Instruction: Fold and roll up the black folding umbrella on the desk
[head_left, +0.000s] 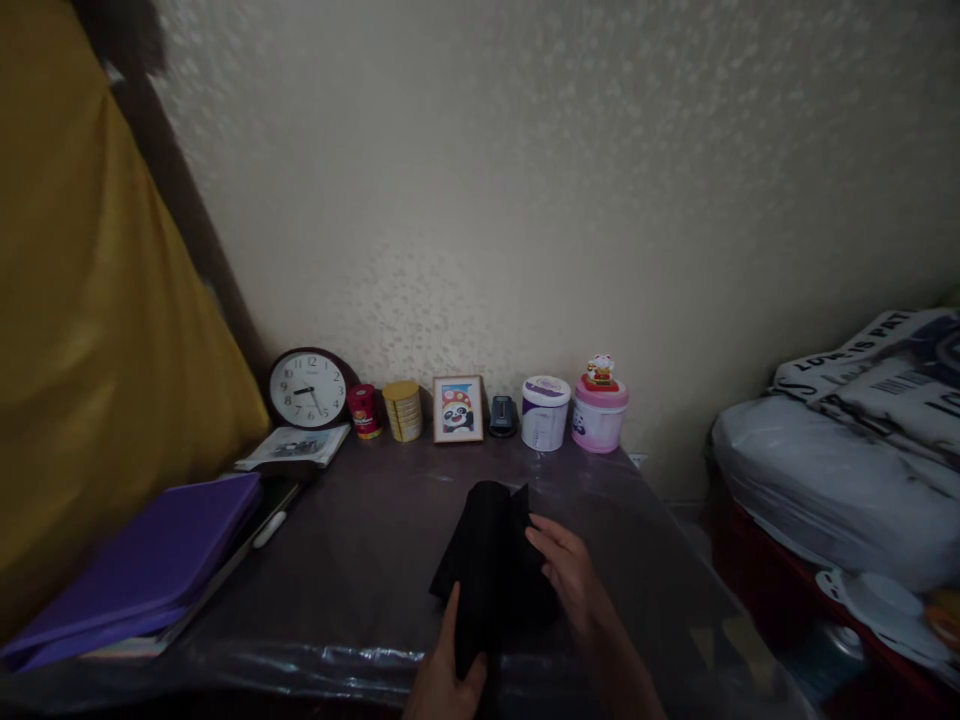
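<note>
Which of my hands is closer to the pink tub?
Right. Your right hand is in front of the pink tub, slightly left; your left hand, farther left and nearer you.

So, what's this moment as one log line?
left hand: holding folded black cloth-like item | right hand: holding its edge | below: plastic-covered dark table

from above, the head camera faces the table (pixel 360 560) and wall (pixel 480 200) beyond.

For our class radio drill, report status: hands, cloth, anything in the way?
Left hand gripping black cloth, near end; right hand holding its right edge. Cloth loosely folded. Frame, clock beyond, apart from cloth.
</note>
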